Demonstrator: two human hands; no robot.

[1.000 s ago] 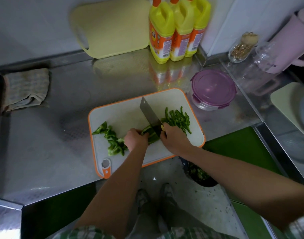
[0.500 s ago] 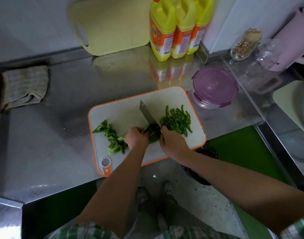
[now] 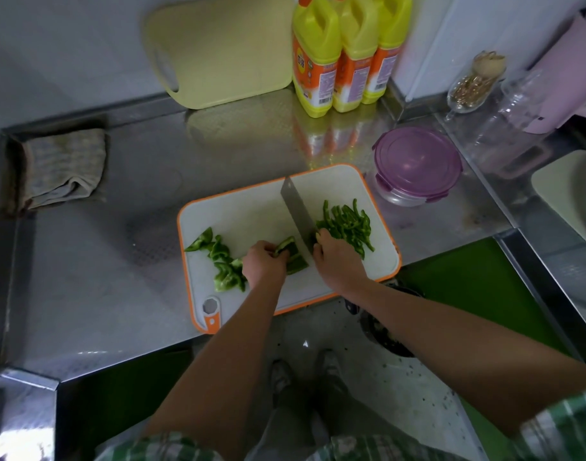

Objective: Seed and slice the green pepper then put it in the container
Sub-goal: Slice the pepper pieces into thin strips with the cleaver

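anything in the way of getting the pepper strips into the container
Yes: the container, just off the board, has its purple lid on. Nothing lies between it and the sliced strips.

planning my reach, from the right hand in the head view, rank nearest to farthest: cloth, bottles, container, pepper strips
1. pepper strips, just beyond the right hand
2. container, back right
3. bottles, at the wall
4. cloth, far left

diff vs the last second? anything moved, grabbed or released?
Little. The right hand keeps its grip on the cleaver, mid-chop, blade barely shifted; the pepper piece under the left hand shows more beside the blade. Nothing taken or released. Sliced strips, uncut pieces, cutting board and lidded container stayed put.
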